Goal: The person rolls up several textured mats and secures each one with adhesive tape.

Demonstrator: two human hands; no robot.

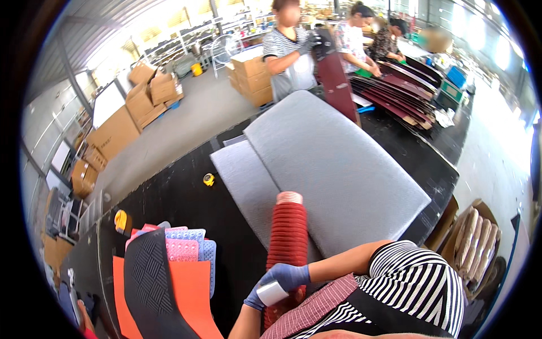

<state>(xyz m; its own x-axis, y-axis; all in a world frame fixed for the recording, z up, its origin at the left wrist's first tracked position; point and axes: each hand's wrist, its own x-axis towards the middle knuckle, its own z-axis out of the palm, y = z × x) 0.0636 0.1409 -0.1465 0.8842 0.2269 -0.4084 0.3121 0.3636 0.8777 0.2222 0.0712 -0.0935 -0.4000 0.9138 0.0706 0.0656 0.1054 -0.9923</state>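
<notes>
- While the gloved right hand (291, 274) is overlapping the gloved left hand (255, 298), a white piece (272, 294) is showing between them, right over the lower part of the red ribbed roll (288, 240)!
- Both hands are touching each other, but whether their fingers are clamping on the white piece, one cannot tell.
- And the roll is lying lengthwise on the black desk (164, 195), its pale upper end overlapping the grey sheets (333, 169).
- Over to the left, a black textured mat (148, 271) is covering part of an orange sheet (195, 291), pink and blue dotted mats (208, 254) peeking out behind.
- A yellow tape measure (209, 179) is sitting just beside the grey sheets.
- Across the desk, a co-worker (288, 45) is holding a maroon panel (337, 85) upright, near a stack of maroon panels (392, 99).
</notes>
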